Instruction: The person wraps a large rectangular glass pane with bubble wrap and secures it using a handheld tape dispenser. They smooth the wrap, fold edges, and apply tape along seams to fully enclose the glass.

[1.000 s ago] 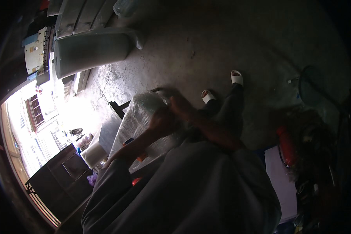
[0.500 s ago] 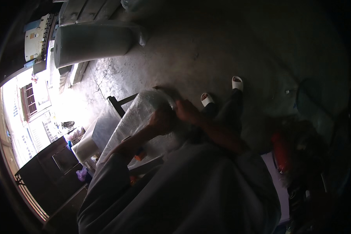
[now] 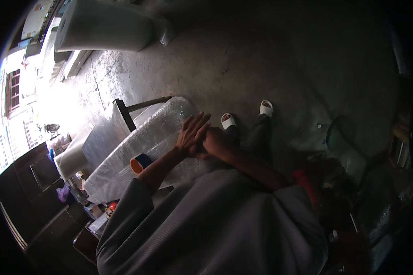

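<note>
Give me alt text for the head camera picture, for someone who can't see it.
Seen from above, a person in a grey top presses the left hand and right hand together on a bubble-wrapped bundle lying on a dark frame. A blue and orange tape roll sits on the wrap, and white sandals show on the concrete floor.

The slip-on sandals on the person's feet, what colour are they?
White: the slip-on sandals show best in the head view, on the grey concrete floor.
</note>
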Demonstrator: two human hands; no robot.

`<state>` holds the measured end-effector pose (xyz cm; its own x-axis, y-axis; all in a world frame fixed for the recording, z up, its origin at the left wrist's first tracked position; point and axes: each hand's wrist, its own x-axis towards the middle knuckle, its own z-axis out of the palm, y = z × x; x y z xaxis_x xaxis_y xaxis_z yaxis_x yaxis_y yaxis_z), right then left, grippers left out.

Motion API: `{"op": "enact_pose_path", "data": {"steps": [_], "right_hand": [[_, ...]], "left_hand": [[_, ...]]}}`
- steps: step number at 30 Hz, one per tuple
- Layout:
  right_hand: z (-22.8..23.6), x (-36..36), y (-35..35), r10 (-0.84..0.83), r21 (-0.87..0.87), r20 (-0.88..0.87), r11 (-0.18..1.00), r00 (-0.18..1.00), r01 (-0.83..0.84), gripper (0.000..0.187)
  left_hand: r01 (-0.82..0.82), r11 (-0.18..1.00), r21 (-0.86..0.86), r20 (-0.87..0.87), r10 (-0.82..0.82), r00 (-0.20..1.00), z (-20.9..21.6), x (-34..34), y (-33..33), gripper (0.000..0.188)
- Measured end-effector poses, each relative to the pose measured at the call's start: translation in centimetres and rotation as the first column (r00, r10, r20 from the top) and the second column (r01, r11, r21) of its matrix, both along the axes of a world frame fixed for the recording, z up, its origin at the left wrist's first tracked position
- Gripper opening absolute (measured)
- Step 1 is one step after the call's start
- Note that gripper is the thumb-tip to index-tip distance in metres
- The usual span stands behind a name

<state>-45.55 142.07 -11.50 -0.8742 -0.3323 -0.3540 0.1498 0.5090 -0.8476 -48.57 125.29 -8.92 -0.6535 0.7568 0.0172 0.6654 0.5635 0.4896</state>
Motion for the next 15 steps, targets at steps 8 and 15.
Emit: {"op": "enact_pose_path", "data": {"steps": [8, 15], "right_hand": [[0.9, 1.2, -1.0, -0.003, 0.041, -0.035, 0.999, 0.999, 0.004, 0.021], [4.2, 3.4, 0.8, -0.010, 0.028, -0.251, 0.999, 0.968, 0.017, 0.040]], "left_hand": [[-0.026, 0.993, -0.116, 0.241, 0.054, 0.969, 1.7, -0.6, -0.8, 0.106], [0.074, 0.956, -0.285, 0.246, -0.002, 0.969, 5.2, -0.7, -1.3, 0.084]]}}
